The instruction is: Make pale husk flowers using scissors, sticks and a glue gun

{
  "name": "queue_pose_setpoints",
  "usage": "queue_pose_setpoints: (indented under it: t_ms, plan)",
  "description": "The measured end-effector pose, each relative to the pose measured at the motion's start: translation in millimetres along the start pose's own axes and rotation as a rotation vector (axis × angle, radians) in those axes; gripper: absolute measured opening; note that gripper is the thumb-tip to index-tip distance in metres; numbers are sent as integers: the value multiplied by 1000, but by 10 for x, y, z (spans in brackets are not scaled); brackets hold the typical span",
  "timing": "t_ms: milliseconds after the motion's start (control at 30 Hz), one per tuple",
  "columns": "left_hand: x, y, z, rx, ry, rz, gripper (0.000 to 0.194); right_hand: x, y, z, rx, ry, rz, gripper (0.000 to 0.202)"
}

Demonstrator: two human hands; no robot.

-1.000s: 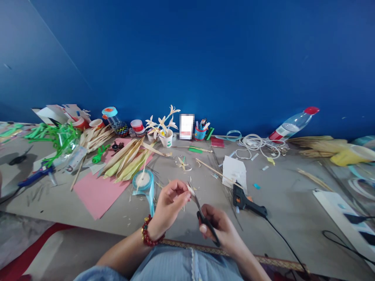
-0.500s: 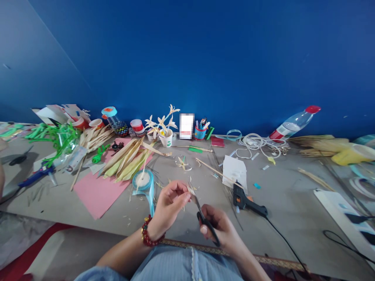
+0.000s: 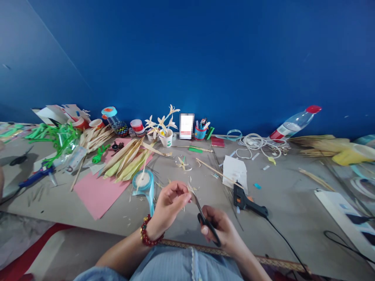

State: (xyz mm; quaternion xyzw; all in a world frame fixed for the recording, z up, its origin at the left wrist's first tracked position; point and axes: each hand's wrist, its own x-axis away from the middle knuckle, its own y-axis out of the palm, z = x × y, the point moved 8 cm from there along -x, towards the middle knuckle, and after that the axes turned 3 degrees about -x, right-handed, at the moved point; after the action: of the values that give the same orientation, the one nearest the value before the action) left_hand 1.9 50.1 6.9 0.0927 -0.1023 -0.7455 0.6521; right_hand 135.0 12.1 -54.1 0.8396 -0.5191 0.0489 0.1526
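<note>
My right hand (image 3: 218, 226) is closed round the black handles of a pair of scissors (image 3: 197, 203), their blades pointing up and left. The blades lie right by the fingertips of my left hand (image 3: 172, 203). Thumb and forefinger of that hand pinch a small pale piece of corn husk (image 3: 191, 192), mostly hidden by the fingers. Beyond the hands a pale husk flower (image 3: 183, 164) lies on the table among small scraps. A roll of light blue ribbon (image 3: 143, 181) is left of my left hand, its loose end hanging toward my wrist.
A black glue gun (image 3: 249, 203) with a trailing cable lies right of my right hand. Pink paper (image 3: 96, 191) and corn husks (image 3: 125, 160) spread at left. Husk flowers stand in a white cup (image 3: 166, 138) near the wall. A power strip (image 3: 345, 222) is at far right.
Both hands stay nearly in place. The scissor blades look slightly closer together, and my right hand has shifted very little.
</note>
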Motion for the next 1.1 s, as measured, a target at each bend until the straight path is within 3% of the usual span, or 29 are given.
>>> queue_pose_setpoints:
  t_ms: [700,1100]
  plan:
    - [-13,21,66,-78,12,-76,15,-7,-44,3,73,-4,32,59]
    - [-11,-34,-42,23,-54,11,15,5,-21,-147,59,-104,21,56]
